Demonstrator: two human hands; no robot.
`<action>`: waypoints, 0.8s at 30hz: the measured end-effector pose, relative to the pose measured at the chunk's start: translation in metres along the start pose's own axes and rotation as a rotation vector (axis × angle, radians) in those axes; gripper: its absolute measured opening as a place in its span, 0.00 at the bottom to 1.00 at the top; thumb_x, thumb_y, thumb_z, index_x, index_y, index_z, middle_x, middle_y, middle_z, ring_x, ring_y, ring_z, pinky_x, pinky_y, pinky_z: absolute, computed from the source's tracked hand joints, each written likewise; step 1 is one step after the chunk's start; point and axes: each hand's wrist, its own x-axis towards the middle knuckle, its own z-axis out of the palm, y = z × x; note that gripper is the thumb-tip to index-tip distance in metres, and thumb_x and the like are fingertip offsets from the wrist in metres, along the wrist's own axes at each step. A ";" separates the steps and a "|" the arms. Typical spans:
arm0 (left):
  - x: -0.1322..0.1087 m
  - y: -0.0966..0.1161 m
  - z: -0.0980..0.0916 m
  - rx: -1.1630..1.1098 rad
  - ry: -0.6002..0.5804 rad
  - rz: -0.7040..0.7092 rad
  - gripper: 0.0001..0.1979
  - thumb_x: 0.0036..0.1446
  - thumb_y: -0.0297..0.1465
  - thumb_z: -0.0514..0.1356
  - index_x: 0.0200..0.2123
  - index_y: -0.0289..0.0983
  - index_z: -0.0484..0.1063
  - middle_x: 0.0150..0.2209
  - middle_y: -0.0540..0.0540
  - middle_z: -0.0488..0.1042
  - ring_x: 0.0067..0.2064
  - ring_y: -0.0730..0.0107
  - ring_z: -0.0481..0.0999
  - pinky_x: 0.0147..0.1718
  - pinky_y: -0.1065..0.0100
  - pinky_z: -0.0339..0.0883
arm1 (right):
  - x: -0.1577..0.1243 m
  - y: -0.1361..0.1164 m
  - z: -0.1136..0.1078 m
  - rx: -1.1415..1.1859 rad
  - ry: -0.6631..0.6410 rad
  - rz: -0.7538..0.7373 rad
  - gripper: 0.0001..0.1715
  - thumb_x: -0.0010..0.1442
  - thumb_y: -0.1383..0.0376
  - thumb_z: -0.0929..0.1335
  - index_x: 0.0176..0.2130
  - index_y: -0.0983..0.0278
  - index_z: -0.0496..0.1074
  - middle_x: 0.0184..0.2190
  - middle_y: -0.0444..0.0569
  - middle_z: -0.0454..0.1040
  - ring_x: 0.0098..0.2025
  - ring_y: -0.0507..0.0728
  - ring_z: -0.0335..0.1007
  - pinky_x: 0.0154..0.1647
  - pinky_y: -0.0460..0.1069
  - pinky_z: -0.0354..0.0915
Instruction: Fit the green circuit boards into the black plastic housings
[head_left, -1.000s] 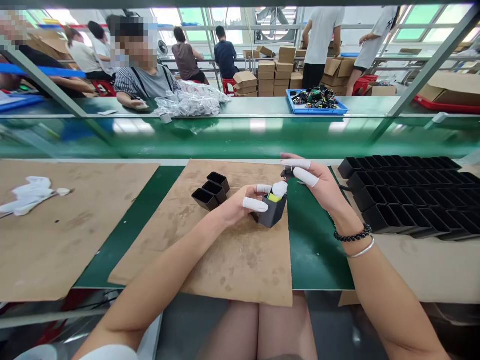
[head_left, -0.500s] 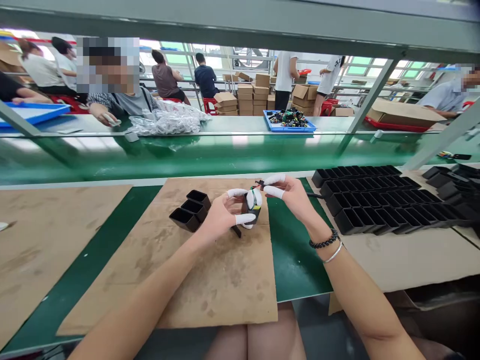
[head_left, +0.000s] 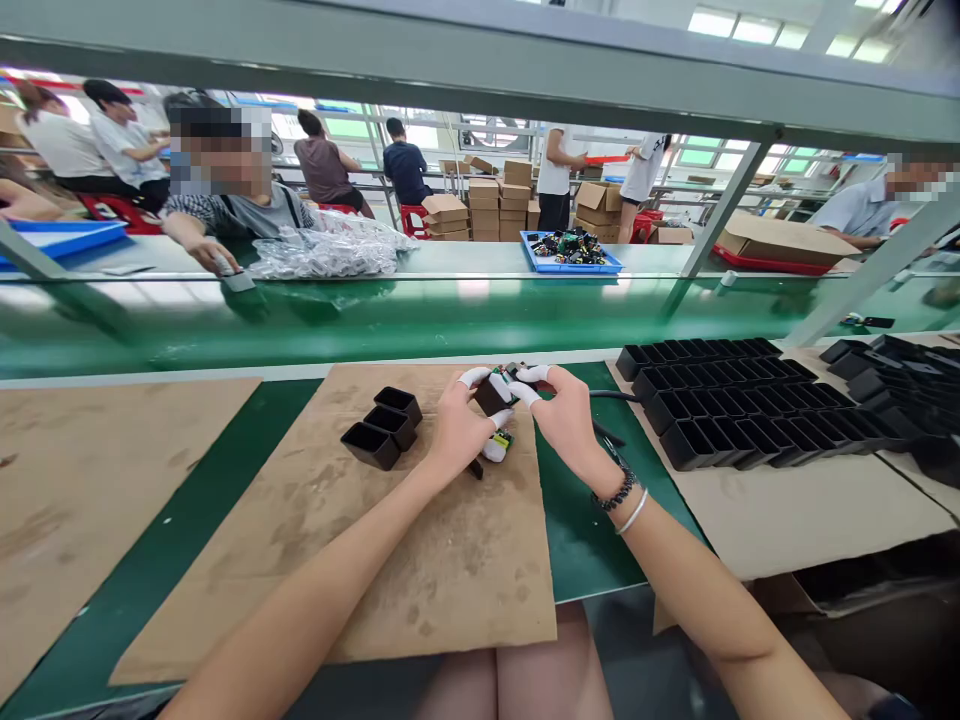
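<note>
My left hand [head_left: 466, 425], with white covers on its fingertips, is closed around a small black plastic case [head_left: 490, 397]. A white-covered circuit board with green edges [head_left: 502, 382] shows at the case's opening. My right hand [head_left: 564, 412], also in white finger covers, pinches a dark part at the board's right end; its exact kind is hidden by the fingers. Just below the hands, another circuit board [head_left: 500, 443] with yellow and white parts lies on the cardboard sheet [head_left: 427, 560]. Black open-topped cases [head_left: 373, 446] stand to the left of my left hand.
Rows of black cases [head_left: 720, 400] cover the right side. A black cable [head_left: 611, 395] and a tool lie by my right wrist. Beyond the green belt [head_left: 420, 325] are a blue tray [head_left: 574, 268] of parts and bagged goods [head_left: 330, 255]. A metal frame [head_left: 731, 200] crosses overhead. Co-workers sit opposite.
My left hand has tipped the case over to lie more sideways. My right hand has moved left and down against it. The board on the cardboard now shows more. The co-worker's hand opposite moved forward.
</note>
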 end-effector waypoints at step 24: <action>0.023 -0.062 -0.002 -0.046 0.068 -0.253 0.26 0.43 0.24 0.68 0.49 0.37 0.70 0.48 0.43 0.78 0.50 0.58 0.81 0.55 0.56 0.74 | 0.023 0.018 0.073 -0.520 -0.173 -0.053 0.03 0.63 0.70 0.71 0.35 0.65 0.77 0.38 0.52 0.74 0.42 0.60 0.70 0.44 0.51 0.64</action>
